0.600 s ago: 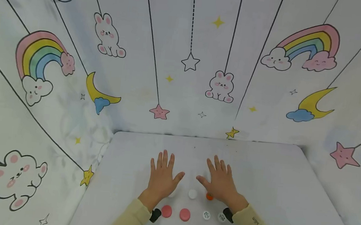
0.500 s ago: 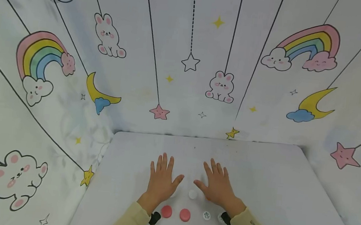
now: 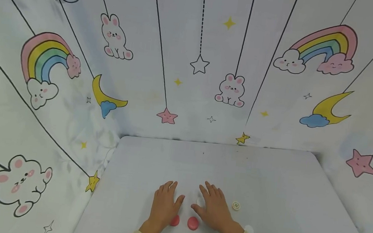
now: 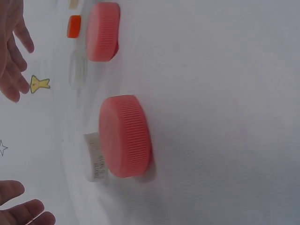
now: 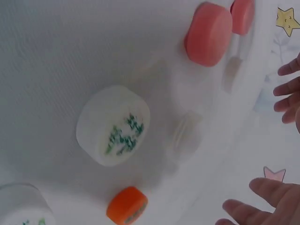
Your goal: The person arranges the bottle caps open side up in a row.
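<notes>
My left hand (image 3: 163, 208) hovers over the white table, fingers spread and slightly bent, holding nothing. A pink ridged bottle cap (image 3: 175, 221) is partly hidden by its thumb side; a second pink cap (image 3: 193, 223) lies between the wrists. My right hand (image 3: 215, 211) holds nothing either, its fingers loosely bent. It half covers a whitish round piece (image 3: 198, 201). Beneath it, in the right wrist view, are a white cap with green print (image 5: 115, 125) and a small orange cap (image 5: 127, 206). In the left wrist view, a whitish piece with small print (image 4: 96, 157) sits behind the nearer pink cap.
A pale yellow cap with a round mark (image 3: 236, 205) lies right of my right hand. Another white piece (image 3: 248, 230) shows beside the right sleeve. The white table (image 3: 155, 158) ends at a cartoon-printed backdrop (image 3: 202, 95).
Both hands have drawn back toward me, and their fingers are more bent. The pale yellow cap has come into view, while the printed white caps in front are now covered.
</notes>
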`<state>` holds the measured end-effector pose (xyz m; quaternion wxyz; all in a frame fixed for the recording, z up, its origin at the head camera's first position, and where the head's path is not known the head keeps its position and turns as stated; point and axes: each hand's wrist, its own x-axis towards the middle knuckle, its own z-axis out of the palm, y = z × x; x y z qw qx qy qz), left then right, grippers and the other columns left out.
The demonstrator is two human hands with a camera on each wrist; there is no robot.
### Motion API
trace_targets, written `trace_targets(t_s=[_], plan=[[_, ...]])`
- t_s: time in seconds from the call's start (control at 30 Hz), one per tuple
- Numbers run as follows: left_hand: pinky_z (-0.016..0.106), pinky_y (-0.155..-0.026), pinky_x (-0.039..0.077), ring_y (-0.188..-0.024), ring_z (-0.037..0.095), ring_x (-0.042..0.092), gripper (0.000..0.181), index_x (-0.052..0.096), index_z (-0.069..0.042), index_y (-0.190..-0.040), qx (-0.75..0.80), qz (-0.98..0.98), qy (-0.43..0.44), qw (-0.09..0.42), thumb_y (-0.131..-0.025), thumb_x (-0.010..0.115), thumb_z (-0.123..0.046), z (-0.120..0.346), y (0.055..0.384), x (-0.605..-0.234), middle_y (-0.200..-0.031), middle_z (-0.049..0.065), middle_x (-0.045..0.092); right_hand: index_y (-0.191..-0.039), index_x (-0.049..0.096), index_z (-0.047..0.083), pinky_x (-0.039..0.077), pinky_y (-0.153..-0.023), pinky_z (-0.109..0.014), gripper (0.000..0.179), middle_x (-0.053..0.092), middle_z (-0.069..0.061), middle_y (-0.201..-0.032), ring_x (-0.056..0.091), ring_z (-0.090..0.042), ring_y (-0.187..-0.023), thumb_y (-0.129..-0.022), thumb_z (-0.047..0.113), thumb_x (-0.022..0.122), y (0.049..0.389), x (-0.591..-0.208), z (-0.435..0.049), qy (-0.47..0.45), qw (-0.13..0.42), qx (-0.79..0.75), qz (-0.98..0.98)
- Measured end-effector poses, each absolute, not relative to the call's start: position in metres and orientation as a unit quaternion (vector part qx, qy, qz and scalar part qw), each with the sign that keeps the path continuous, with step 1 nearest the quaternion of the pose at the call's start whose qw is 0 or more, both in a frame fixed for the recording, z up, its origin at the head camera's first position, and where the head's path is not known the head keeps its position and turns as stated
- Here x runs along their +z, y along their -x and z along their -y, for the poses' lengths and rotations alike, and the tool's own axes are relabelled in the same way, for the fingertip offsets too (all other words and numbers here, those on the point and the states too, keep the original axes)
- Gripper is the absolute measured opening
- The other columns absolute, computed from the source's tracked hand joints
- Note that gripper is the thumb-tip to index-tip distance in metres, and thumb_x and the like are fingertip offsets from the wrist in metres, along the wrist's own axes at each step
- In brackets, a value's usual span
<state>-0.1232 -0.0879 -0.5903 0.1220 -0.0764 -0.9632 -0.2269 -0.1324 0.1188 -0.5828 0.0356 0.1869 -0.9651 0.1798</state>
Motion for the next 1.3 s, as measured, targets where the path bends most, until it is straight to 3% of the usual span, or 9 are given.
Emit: trace_targets(t_s=[0.3,0.5,0.67,0.93,1.1,1.3], plan=[[0.041,-0.082,0.047,-0.099,0.022,0.058,0.041,0.063,-0.01,-0.122,-0.24,0.961,0.059,0.125,-0.087,0.069,-0.032,0.094,0.107,-0.609,-0.107,0.003,0.062,-0.125,0.063,0.012,0.044,-0.093,-0.049,0.055,0.059,-0.005,-0.122,0.056,-0.027,-0.113,-0.081,0.044,0.074,0.116,-0.6,-0.105,-0.241,0.084,0.177,0.95],[0.038,-0.076,0.047,-0.089,0.017,0.058,0.034,0.066,-0.008,-0.115,-0.285,0.951,0.028,0.116,-0.085,0.071,-0.023,0.094,0.093,-0.622,-0.096,-0.001,0.061,-0.114,0.067,0.016,0.046,-0.086,-0.043,0.043,0.061,0.001,-0.109,0.058,-0.019,-0.102,-0.078,0.037,0.078,0.109,-0.608,-0.097,-0.265,0.109,0.181,0.941],[0.037,-0.076,0.046,-0.088,0.016,0.055,0.032,0.066,-0.007,-0.113,-0.3,0.948,0.014,0.104,-0.084,0.071,-0.021,0.094,0.081,-0.628,-0.095,-0.002,0.06,-0.11,0.069,0.018,0.046,-0.081,-0.039,0.038,0.063,0.005,-0.102,0.056,-0.015,-0.095,-0.077,0.036,0.079,0.106,-0.612,-0.091,-0.273,0.106,0.183,0.938],[0.037,-0.07,0.04,-0.083,0.017,0.051,0.03,0.069,-0.01,-0.106,-0.278,0.953,0.037,0.112,-0.08,0.074,-0.023,0.097,0.069,-0.64,-0.091,-0.003,0.057,-0.11,0.069,0.019,0.045,-0.085,-0.041,0.036,0.063,0.008,-0.098,0.057,-0.013,-0.094,-0.079,0.035,0.077,0.098,-0.621,-0.082,-0.285,0.066,0.182,0.939],[0.034,-0.068,0.037,-0.083,0.016,0.047,0.035,0.07,-0.013,-0.106,-0.275,0.953,0.052,0.116,-0.076,0.077,-0.027,0.099,0.065,-0.646,-0.093,-0.004,0.054,-0.112,0.068,0.019,0.045,-0.086,-0.042,0.041,0.061,0.008,-0.098,0.055,-0.012,-0.091,-0.077,0.038,0.078,0.095,-0.628,-0.077,-0.288,0.052,0.168,0.941],[0.035,-0.07,0.037,-0.086,0.015,0.044,0.047,0.068,-0.012,-0.112,-0.267,0.957,0.069,0.085,-0.069,0.082,-0.025,0.104,0.065,-0.647,-0.097,-0.005,0.05,-0.112,0.068,0.018,0.044,-0.083,-0.041,0.046,0.058,0.006,-0.099,0.053,-0.013,-0.089,-0.074,0.04,0.082,0.095,-0.631,-0.071,-0.288,0.06,0.153,0.944]])
